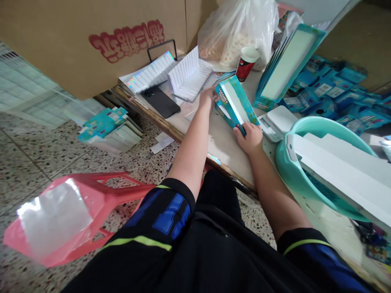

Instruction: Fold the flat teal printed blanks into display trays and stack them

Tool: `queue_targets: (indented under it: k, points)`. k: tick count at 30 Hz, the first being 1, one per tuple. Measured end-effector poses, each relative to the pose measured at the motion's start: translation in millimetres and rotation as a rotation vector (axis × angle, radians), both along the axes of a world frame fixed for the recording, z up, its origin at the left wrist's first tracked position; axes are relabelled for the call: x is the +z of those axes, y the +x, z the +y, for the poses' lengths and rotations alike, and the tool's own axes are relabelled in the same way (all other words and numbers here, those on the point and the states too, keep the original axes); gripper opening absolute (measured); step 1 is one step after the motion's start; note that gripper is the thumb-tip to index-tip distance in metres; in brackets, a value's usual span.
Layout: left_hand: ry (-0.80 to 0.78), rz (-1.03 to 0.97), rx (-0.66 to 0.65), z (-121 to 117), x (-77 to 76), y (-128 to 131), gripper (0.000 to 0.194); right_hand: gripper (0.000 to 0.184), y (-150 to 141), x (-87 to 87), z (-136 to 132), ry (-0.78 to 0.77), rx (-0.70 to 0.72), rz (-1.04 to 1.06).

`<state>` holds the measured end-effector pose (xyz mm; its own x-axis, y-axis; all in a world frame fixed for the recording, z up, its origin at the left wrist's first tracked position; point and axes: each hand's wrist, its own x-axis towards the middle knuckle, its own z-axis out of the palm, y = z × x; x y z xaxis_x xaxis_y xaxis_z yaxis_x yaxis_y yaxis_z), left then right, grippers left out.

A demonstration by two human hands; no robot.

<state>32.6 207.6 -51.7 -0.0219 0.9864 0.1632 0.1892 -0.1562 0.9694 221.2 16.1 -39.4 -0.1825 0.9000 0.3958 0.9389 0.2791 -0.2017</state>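
In the head view, a person stands at a table (pixel 224 140) with both hands at a teal box (pixel 240 106) with a long white panel, which lies slantwise over the tabletop, its lettered end away from the body; the right hand (pixel 251 137) grips the near end, thumb at the lower edge and fingers bent over the side; the left hand (pixel 207 97) is at the far end, its fingertips at the box's edge, though blur and overlap make it impossible to tell whether they grip or only touch; to the left of the box lie a dark phone (pixel 161 101) and folded white sheets (pixel 192 78); beyond it stands a red cup (pixel 244 67); to the right are a leaning stack of teal trays (pixel 288 65), a white device (pixel 278 121) and a turquoise basin (pixel 282 156) with white cardboard pieces (pixel 342 160) across it.
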Motion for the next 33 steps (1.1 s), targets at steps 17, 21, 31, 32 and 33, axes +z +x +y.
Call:
queue_targets:
  k: [17,21,31,32,33]
  points:
    - [0.237,0.058,-0.058,-22.0,-2.9,18.3,0.034,0.047,-2.2,-2.5,-2.0,0.082,-0.112,0.177]
    - [0.228,0.051,-0.059,-29.1,-6.4,23.8,0.032,0.058,1.9,-6.3,-2.2,0.143,-0.122,0.239]
    - [0.218,0.09,-0.093,-44.2,-1.3,26.9,0.031,0.054,7.1,-6.8,-3.1,0.169,-0.187,0.289]
    - [0.216,0.086,-0.095,-45.4,-0.7,25.4,0.032,0.052,6.2,-6.3,-1.1,0.142,-0.196,0.277]
    - [0.21,0.076,-0.097,-46.3,-0.2,23.9,0.032,0.05,4.7,-5.8,1.3,0.108,-0.204,0.262]
